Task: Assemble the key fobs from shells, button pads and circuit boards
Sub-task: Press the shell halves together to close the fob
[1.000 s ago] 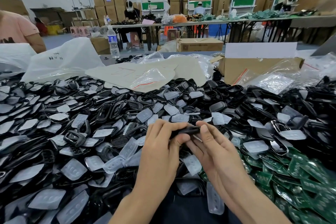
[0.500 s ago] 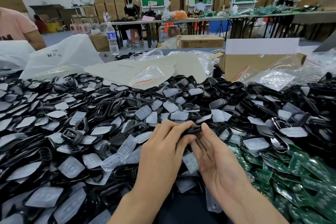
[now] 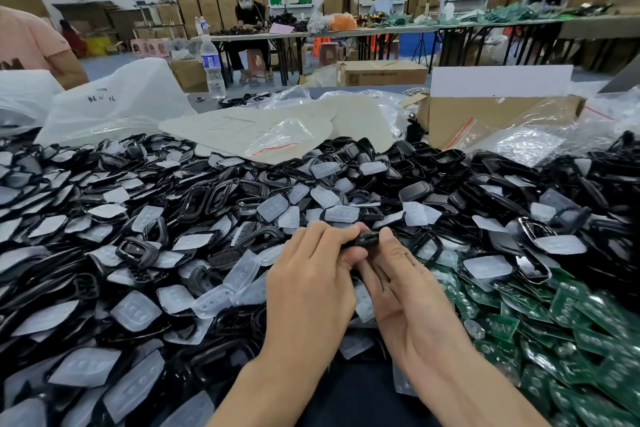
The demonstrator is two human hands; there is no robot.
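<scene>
On the left of the desk (image 3: 207, 109): a deep heap of black shells (image 3: 204, 199) mixed w/ clear button pads (image 3: 136, 310); no hand there. Centre, just above the heap, the left hand (image 3: 311, 291) and right hand (image 3: 408, 308) meet on one black fob shell (image 3: 366, 238), held clear of the pile. Left grip: fingers curled over its left end, thumb under, pinching it. Right grip: thumb tip pressed on its right end, fingers tucked below, also pinching. Far right: green circuit boards (image 3: 571, 329), no hand near.

Risks, as I judge them:
- The fob shell is held by fingertips only, so a hard squeeze w/ uneven pressure could pop it out. It would drop into the heap and be lost among look-alikes.
- If halves are being pressed together, misaligned edges could close the seam on one side only, or bend a clip.
- A pad or board inside might shift or get nipped in the seam. Can't tell, as the fingers hide the inside.

Orientation: the fob shell is seen edge-on, flat faces approx up/down. Its long axis runs left–right across the view, spanning btwn the two grips, roughly level. Which end is the key-ring end: can't tell, both ends are covered.
</scene>
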